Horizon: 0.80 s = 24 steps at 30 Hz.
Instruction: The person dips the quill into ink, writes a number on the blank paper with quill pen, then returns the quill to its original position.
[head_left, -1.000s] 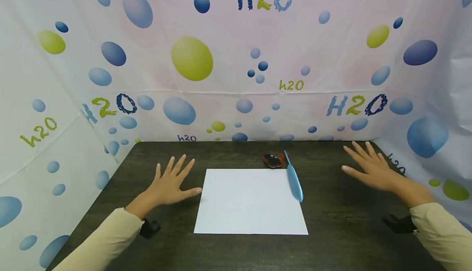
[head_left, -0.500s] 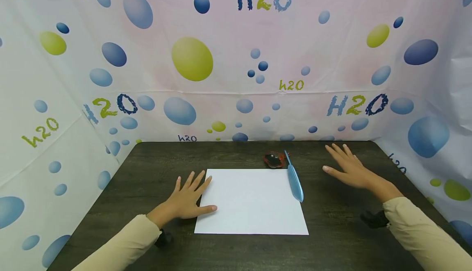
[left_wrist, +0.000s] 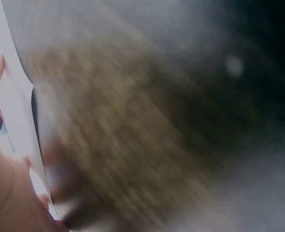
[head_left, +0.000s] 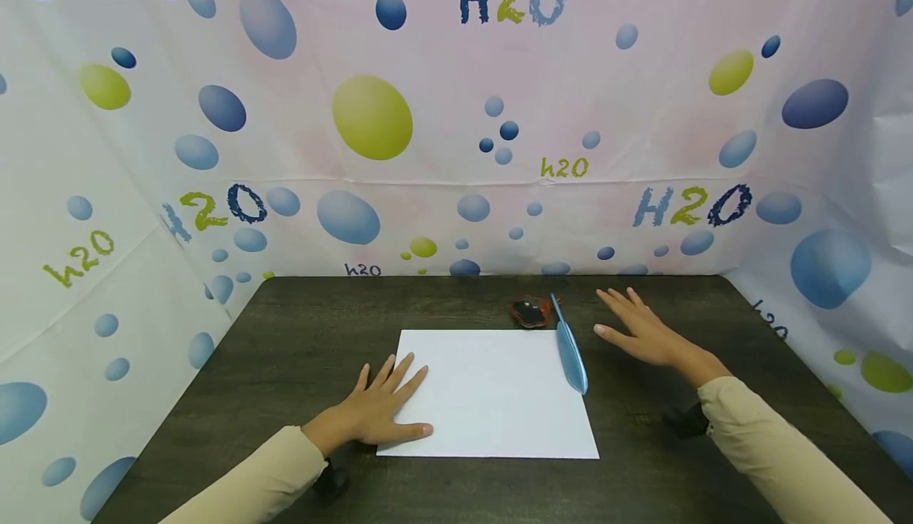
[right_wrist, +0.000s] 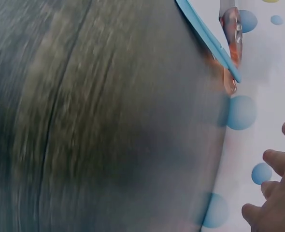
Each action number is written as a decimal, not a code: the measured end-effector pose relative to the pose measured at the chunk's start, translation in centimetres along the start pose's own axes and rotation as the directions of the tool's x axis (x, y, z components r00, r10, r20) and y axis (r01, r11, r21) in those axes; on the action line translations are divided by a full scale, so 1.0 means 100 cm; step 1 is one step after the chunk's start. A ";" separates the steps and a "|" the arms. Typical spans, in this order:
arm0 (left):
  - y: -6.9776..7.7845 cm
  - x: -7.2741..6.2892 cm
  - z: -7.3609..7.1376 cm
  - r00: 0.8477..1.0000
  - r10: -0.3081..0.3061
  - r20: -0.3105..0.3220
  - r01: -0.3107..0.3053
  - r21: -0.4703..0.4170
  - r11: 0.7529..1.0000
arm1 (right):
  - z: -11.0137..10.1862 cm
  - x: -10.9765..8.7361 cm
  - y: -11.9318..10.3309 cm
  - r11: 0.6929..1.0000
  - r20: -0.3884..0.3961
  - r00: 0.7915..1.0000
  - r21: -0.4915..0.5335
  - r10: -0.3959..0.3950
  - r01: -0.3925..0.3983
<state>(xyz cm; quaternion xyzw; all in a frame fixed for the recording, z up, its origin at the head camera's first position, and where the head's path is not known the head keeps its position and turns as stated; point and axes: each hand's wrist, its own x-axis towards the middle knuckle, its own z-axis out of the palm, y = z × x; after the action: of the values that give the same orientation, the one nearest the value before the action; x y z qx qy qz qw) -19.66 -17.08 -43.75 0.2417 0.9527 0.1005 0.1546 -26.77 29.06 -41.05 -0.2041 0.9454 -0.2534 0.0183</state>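
A blank white sheet of paper (head_left: 499, 397) lies on the dark wooden table. My left hand (head_left: 374, 409) lies flat over its left edge, fingers spread and thumb across the lower left part. Along the sheet's right edge is a light-blue feather-shaped thing (head_left: 571, 356) with a thin stem pointing away from me. To the right of it, my right hand (head_left: 638, 335) is stretched out with straight fingers, holding nothing. In the right wrist view its fingers (right_wrist: 277, 162) are apart from the blue stem (right_wrist: 210, 41).
Behind the paper, beside the blue stem, sits a small glossy reddish-brown object (head_left: 531, 311) with a dark middle. A white backdrop (head_left: 442, 56) printed with bubbles and "H2O" rises behind and beside the dark table (head_left: 307, 310).
My left hand has moved right and toward me, from beside the sheet onto its left part. My right hand has moved left, closer to the blue feather-shaped thing. The objects have stayed put.
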 end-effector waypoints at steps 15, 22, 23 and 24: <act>0.001 0.001 -0.001 1.000 -0.001 0.021 0.001 0.016 1.000 | 0.019 0.021 -0.002 0.997 0.014 0.999 0.068 -0.044 0.043; 0.001 0.000 -0.001 1.000 -0.004 0.030 0.004 0.020 1.000 | 0.029 0.030 -0.003 0.994 -0.005 0.999 0.097 -0.047 0.048; 0.002 0.000 -0.001 0.999 -0.005 0.032 0.004 0.022 1.000 | 0.030 0.031 -0.003 0.993 -0.007 0.999 0.106 -0.047 0.047; 0.002 0.000 -0.001 0.999 -0.005 0.033 0.004 0.022 1.000 | 0.032 0.032 -0.003 0.992 -0.011 0.999 0.114 -0.048 0.049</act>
<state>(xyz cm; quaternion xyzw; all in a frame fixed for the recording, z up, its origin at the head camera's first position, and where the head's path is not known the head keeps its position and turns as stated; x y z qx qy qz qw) -19.63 -16.91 -43.56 0.2428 0.9516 0.0857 0.1678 -29.17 26.03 -43.43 -0.2246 0.9243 -0.3080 0.0201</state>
